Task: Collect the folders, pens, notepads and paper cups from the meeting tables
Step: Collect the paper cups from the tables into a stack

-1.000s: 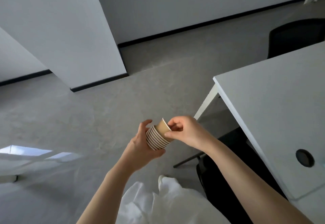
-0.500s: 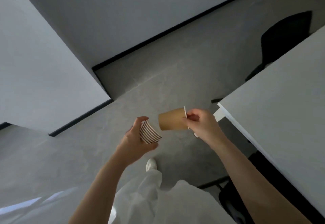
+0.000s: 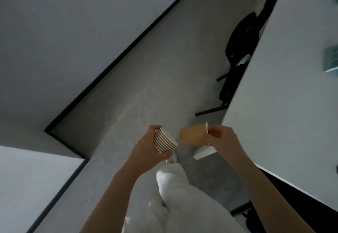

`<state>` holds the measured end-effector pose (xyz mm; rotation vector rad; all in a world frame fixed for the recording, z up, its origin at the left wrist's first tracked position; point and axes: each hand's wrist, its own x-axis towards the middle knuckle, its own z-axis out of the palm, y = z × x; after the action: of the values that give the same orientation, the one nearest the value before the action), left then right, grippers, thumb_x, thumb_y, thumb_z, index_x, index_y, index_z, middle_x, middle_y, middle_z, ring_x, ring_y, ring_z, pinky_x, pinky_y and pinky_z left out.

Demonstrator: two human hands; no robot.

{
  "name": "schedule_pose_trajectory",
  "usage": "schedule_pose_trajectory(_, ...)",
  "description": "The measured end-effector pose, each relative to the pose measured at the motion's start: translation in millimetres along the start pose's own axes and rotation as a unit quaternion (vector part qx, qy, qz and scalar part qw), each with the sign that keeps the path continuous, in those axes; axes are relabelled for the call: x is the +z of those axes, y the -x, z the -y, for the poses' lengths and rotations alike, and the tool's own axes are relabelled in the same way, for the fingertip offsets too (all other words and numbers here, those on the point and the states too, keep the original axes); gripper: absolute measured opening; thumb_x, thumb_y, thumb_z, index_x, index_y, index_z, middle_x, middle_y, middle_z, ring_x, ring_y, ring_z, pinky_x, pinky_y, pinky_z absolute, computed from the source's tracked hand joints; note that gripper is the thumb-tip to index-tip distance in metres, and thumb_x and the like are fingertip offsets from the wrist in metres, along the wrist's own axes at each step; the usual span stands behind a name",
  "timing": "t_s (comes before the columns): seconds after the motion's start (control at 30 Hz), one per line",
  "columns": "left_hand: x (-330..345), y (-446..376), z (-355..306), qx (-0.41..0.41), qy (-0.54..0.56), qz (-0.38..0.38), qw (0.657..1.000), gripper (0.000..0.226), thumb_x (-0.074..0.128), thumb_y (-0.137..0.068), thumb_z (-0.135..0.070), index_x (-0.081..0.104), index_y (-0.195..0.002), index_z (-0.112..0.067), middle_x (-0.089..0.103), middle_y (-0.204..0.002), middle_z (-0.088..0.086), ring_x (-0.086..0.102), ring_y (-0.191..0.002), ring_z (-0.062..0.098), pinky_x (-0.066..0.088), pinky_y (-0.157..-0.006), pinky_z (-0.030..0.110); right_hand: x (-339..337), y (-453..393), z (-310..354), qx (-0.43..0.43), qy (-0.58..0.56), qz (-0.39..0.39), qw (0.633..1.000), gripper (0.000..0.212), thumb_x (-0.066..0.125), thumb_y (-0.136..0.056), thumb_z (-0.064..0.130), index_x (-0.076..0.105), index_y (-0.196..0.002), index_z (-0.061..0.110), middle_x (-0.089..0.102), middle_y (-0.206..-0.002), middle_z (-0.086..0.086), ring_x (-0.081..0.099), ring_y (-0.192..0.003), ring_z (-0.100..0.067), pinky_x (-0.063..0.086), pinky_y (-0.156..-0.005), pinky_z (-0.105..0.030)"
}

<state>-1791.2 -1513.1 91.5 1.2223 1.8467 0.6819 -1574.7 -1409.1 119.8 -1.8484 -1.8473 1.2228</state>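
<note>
Here the left hand (image 3: 146, 150) curls round a nested cup stack (image 3: 163, 140), held above the floor (image 3: 146, 79); just right of it, apart, the right hand (image 3: 222, 138) pinches one cup's (image 3: 193, 135) rim (cup sideways, blurred), beside the bench (image 3: 285, 93) corner.

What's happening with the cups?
Left hand holds cup stack. Right hand pinches single cup by rim. Cups apart. Nothing between.
</note>
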Motion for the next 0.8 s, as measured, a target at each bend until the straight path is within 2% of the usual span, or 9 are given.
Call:
schedule_pose_trajectory(0.13,-15,-76,-31,0.019,0.002,0.045,0.999,0.075,0.082,-0.068,-0.032,0.035,-0.127,-0.039,0.059,-0.104,-0.010,0.062,-0.088,0.005,0.053,-0.068,0.020,-18,-57,6,0.047,-0.014,-0.024,0.999,0.011,0.062,-0.085,0.011,0.071,-0.091,0.007,0.070,-0.083,-0.014,0.067,-0.081,-0.032,0.054,-0.077,-0.041)
schedule_pose_trajectory(0.27,-29,-147,-66,0.024,0.001,0.065,0.998,0.068,0.080,-0.072,-0.030,0.036,-0.124,-0.041,0.060,-0.097,-0.011,0.062,-0.082,0.004,0.048,-0.059,0.012,-48,-122,22,0.077,-0.036,-0.041,0.996,0.020,0.062,-0.083,0.008,0.070,-0.101,0.008,0.067,-0.088,-0.009,0.065,-0.085,-0.026,0.051,-0.078,-0.034)
schedule_pose_trajectory(0.4,-38,-215,-95,0.027,0.006,0.081,0.996,0.065,0.077,-0.076,-0.030,0.037,-0.126,-0.040,0.064,-0.095,-0.006,0.066,-0.081,0.013,0.052,-0.060,0.021,-77,-180,41,0.086,-0.044,-0.103,0.990,0.025,0.059,-0.086,0.008,0.069,-0.108,0.007,0.067,-0.096,-0.009,0.064,-0.094,-0.027,0.051,-0.084,-0.034)
schedule_pose_trajectory(0.5,-40,-262,-109,0.035,0.011,0.102,0.994,0.068,0.079,-0.076,-0.029,0.037,-0.128,-0.039,0.062,-0.097,-0.005,0.065,-0.078,0.012,0.053,-0.057,0.019,-94,-216,48,0.106,-0.057,-0.144,0.982,0.026,0.059,-0.086,0.012,0.068,-0.111,0.009,0.068,-0.100,-0.008,0.063,-0.095,-0.025,0.050,-0.082,-0.032)
schedule_pose_trajectory(0.63,-43,-324,-129,0.048,-0.002,0.128,0.991,0.071,0.080,-0.074,-0.032,0.036,-0.129,-0.042,0.060,-0.104,-0.009,0.063,-0.087,0.008,0.050,-0.060,0.016,-106,-257,56,0.124,-0.076,-0.168,0.975,0.026,0.059,-0.087,0.014,0.067,-0.111,0.009,0.065,-0.095,-0.004,0.061,-0.093,-0.022,0.047,-0.079,-0.029)
schedule_pose_trajectory(0.8,-49,-416,-156,0.064,-0.014,0.163,0.984,0.071,0.082,-0.070,-0.034,0.038,-0.124,-0.046,0.062,-0.106,-0.006,0.064,-0.091,0.010,0.052,-0.069,0.022,-125,-318,64,0.140,-0.066,-0.209,0.966,0.024,0.059,-0.088,0.018,0.067,-0.109,0.009,0.066,-0.092,-0.004,0.063,-0.087,-0.021,0.048,-0.074,-0.027)
